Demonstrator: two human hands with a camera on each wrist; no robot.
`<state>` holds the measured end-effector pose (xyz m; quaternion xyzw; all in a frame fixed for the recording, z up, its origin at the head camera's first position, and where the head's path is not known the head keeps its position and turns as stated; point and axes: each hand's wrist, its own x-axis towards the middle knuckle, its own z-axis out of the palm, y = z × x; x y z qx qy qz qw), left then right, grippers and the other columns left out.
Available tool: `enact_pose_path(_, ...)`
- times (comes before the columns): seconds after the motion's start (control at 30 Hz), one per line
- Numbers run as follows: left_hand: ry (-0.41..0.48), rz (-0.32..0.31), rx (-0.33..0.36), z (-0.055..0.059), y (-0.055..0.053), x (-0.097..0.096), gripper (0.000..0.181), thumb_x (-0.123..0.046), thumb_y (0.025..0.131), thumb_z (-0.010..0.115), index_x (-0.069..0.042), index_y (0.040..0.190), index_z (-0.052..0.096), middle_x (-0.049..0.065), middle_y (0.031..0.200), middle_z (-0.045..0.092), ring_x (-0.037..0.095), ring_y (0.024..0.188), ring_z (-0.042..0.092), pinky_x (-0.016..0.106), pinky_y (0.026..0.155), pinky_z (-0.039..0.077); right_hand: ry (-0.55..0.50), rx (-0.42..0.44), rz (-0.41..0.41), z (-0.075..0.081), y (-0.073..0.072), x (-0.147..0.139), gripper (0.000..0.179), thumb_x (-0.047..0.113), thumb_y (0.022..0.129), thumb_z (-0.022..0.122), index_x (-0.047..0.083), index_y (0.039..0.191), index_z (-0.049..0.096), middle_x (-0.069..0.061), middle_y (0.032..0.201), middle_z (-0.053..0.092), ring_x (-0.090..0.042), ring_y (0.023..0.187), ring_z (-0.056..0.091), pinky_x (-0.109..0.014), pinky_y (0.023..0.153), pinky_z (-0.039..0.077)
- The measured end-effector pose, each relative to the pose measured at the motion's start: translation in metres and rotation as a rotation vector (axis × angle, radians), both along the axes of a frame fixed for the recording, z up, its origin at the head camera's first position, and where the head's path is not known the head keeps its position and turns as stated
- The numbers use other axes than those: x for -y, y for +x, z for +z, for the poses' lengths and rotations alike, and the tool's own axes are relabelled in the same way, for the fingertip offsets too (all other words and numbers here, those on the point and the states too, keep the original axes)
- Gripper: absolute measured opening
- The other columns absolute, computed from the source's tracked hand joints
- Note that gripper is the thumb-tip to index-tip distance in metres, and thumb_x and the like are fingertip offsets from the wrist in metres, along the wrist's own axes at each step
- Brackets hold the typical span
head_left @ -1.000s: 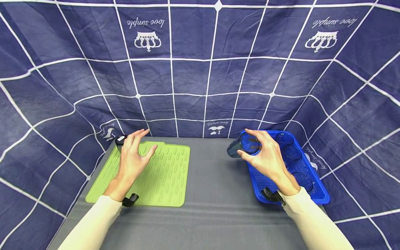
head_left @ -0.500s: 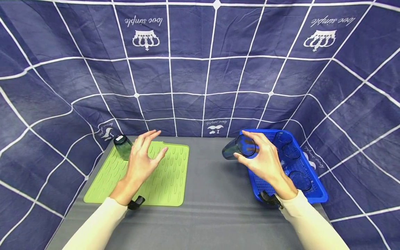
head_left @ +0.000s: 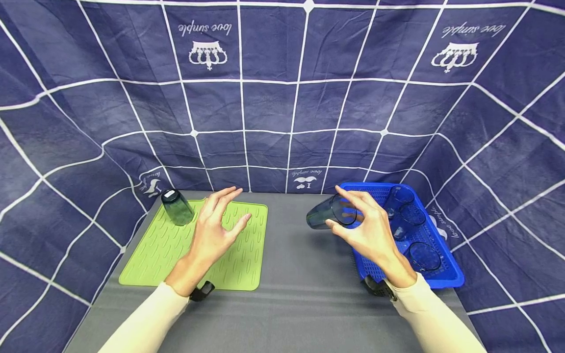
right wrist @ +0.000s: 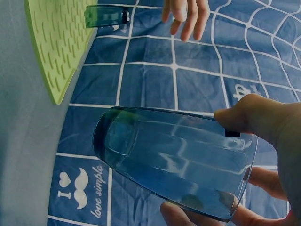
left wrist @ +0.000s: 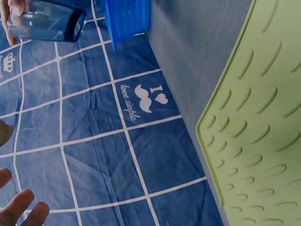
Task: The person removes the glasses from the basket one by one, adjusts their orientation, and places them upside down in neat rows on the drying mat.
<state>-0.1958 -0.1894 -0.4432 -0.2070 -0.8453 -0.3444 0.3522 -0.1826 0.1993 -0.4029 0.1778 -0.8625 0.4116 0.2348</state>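
A clear blue drinking glass [head_left: 321,215] is gripped near its rim by my right hand [head_left: 368,230], thumb on one side and fingers on the other. It lies tilted in the air, its base pointing left, left of the blue basket [head_left: 454,282]. In the right wrist view the glass [right wrist: 174,160] fills the middle. My left hand [head_left: 214,230] holds nothing; its fingers and thumb are spread apart over the green drying mat [head_left: 238,274]. Another glass [head_left: 177,208] stands upside down on the mat's far left corner, its base up.
Several more glasses stand in the basket, one glass [head_left: 424,257] at its near right. The grey tabletop [head_left: 295,274] lies between mat and basket. A blue cloth with white lines [head_left: 269,108] hangs behind and at both sides.
My right hand has carried the glass a little left, away from the basket. My left hand has moved right over the mat, uncovering the upside-down glass.
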Motion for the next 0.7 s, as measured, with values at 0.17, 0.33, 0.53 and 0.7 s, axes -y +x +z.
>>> enact_pose_path(0.17, -0.006, -0.017, 0.016, 0.001, 0.005, -0.007, 0.063, -0.024, 0.097, 0.095, -0.012, 0.155, 0.074, 0.015, 0.155, 0.072, 0.037, 0.144, 0.069, 0.052, 0.124, 0.051, 0.009, -0.008, -0.022, -0.001, 0.004, 0.003, 0.081, 0.017, 0.081, 0.107, 0.026, 0.156, 0.077, -0.008, 0.140, 0.078, -0.024, 0.119, 0.080, -0.007, 0.093, 0.060)
enact_pose_path(0.33, 0.002, -0.052, 0.022, 0.002, 0.010, -0.016, 0.063, -0.024, 0.097, 0.095, -0.011, 0.155, 0.073, 0.017, 0.155, 0.072, 0.037, 0.146, 0.069, 0.054, 0.125, 0.051, -0.022, 0.023, -0.013, -0.002, 0.007, 0.006, 0.078, 0.017, 0.081, 0.107, 0.024, 0.153, 0.079, -0.007, 0.141, 0.077, -0.024, 0.124, 0.078, -0.011, 0.095, 0.063)
enact_pose_path(0.53, -0.004, -0.085, 0.018, 0.002, 0.014, -0.026, 0.065, -0.023, 0.095, 0.097, -0.011, 0.154, 0.073, 0.015, 0.155, 0.072, 0.037, 0.146, 0.068, 0.053, 0.125, 0.051, -0.105, 0.078, 0.024, -0.004, 0.010, 0.011, 0.076, 0.012, 0.082, 0.106, 0.023, 0.152, 0.079, -0.007, 0.141, 0.076, -0.025, 0.117, 0.081, -0.015, 0.094, 0.065)
enact_pose_path(0.7, -0.001, -0.110, 0.001, 0.002, 0.018, -0.035, 0.066, -0.023, 0.093, 0.098, -0.012, 0.154, 0.074, 0.014, 0.155, 0.073, 0.036, 0.145, 0.069, 0.050, 0.125, 0.053, -0.175, 0.120, 0.061, -0.006, 0.012, 0.015, 0.075, 0.010, 0.083, 0.106, 0.022, 0.151, 0.078, -0.006, 0.138, 0.075, -0.029, 0.113, 0.085, -0.019, 0.093, 0.067)
